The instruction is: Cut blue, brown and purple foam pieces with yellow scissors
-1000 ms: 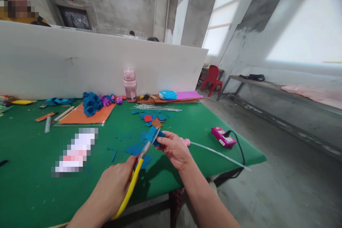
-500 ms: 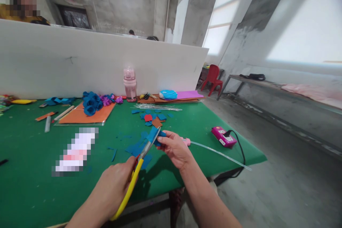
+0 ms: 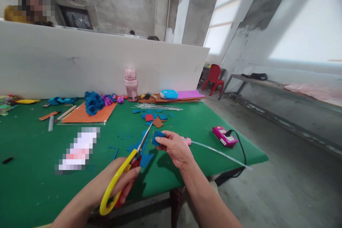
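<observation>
My left hand [image 3: 124, 178] is closed round the handles of a pair of scissors [image 3: 117, 181], one handle yellow and the other red. The blades point up and away and look closed or nearly so. To their right, my right hand [image 3: 173, 146] pinches a small blue piece of felt [image 3: 157, 138] between thumb and fingers. The felt is apart from the blades. Blue felt scraps [image 3: 146, 160] lie on the table under the scissors. Beyond the blade tips are a red scrap [image 3: 149, 117], a brown scrap [image 3: 157, 123] and several blue ones.
On the green table [image 3: 200, 171] stand a pink bottle [image 3: 131, 85] and, at the right, a magenta box [image 3: 224, 136] with a black cable. A pink glue gun [image 3: 187, 141] with a long clear stick lies beside my right hand. Blue felt rolls [image 3: 93, 103] rest on an orange sheet [image 3: 77, 117].
The scissors have come away from the blue felt, moving left and down, with their handles turned. The felt in my right hand is now a small, free piece.
</observation>
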The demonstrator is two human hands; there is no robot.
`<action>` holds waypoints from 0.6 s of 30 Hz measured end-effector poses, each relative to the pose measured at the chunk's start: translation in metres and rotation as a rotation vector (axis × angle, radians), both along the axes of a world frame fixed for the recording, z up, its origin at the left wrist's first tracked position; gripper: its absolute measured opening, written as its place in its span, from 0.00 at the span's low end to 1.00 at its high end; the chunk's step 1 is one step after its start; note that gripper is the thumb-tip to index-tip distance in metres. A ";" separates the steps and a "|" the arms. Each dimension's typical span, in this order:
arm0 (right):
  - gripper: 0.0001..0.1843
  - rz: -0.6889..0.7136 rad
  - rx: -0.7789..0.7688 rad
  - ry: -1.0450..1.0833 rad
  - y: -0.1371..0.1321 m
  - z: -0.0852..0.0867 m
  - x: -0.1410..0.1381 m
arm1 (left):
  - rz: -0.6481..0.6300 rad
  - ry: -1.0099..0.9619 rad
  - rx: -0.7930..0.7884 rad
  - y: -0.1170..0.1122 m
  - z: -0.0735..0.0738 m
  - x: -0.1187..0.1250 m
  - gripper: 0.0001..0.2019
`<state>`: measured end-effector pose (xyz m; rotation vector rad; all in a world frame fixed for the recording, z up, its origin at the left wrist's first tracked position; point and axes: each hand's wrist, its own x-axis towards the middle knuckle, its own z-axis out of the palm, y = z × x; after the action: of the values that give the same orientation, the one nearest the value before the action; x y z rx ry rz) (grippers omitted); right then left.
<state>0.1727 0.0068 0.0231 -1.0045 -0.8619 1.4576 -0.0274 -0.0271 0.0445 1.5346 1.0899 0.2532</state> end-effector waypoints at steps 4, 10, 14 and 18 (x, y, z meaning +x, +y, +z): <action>0.15 -0.006 0.025 -0.070 0.001 -0.003 -0.001 | 0.075 -0.281 -0.198 0.004 -0.005 0.000 0.17; 0.13 -0.010 0.066 -0.099 0.000 -0.001 -0.003 | 0.120 0.112 0.153 0.014 0.002 -0.005 0.18; 0.14 -0.020 0.071 -0.098 -0.004 0.004 -0.008 | 0.233 0.765 0.630 0.028 0.001 -0.011 0.13; 0.13 -0.052 0.099 -0.127 -0.004 0.005 -0.010 | 0.227 0.884 0.658 0.039 -0.009 -0.017 0.13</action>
<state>0.1631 0.0027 0.0277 -1.0460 -0.9827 1.3051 -0.0441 0.0114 0.0358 2.1915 2.0197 0.0738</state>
